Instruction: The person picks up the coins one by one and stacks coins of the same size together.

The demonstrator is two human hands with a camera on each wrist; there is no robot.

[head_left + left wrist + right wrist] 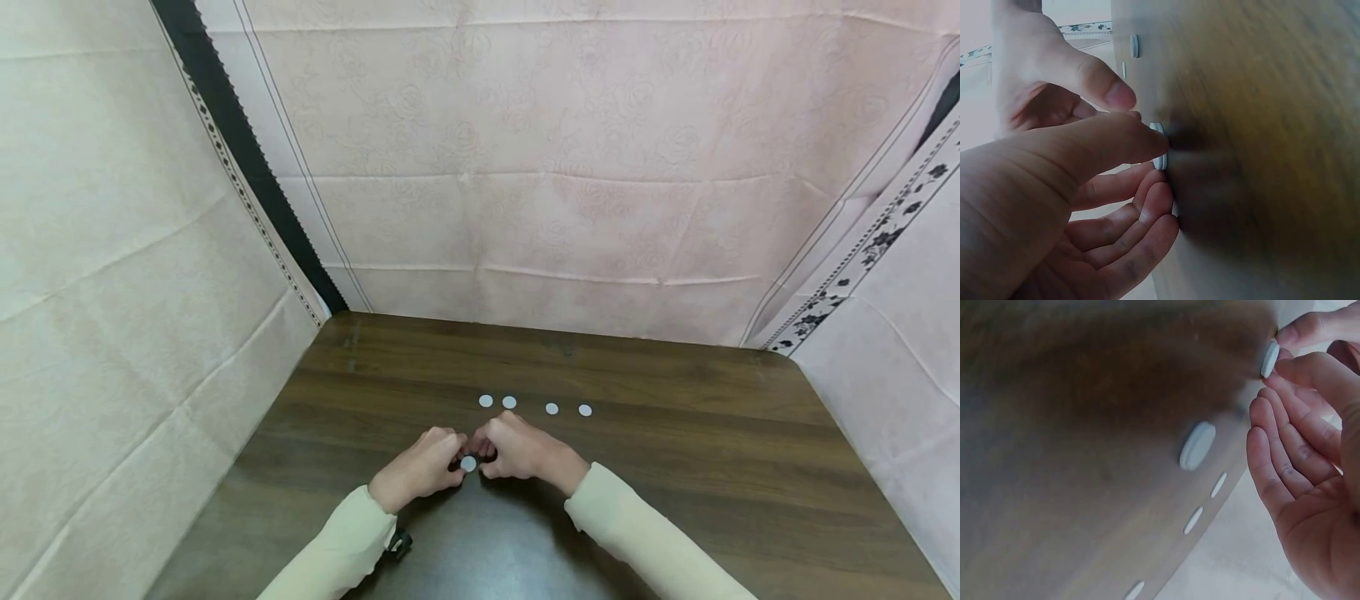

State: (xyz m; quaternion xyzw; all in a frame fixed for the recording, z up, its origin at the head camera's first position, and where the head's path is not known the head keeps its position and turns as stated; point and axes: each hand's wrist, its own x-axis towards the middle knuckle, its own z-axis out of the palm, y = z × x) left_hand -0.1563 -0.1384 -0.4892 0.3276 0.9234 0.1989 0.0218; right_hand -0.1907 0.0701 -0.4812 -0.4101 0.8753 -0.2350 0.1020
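My left hand pinches a small round white disc between thumb and fingers, close over the table. In the left wrist view the disc shows two layers at its edge, partly hidden by the thumb. Facing it from the right, my right hand has its fingers loosely bent, with thumb and fingertips near the disc. The right wrist view shows these fingers with nothing between them and the palm. A thicker, two-layered white disc lies on the table by this hand.
Beyond the hands, several white discs lie in a loose row on the brown wooden table. Pale cloth hangs behind the table and along both sides. A dark band runs down the left corner.
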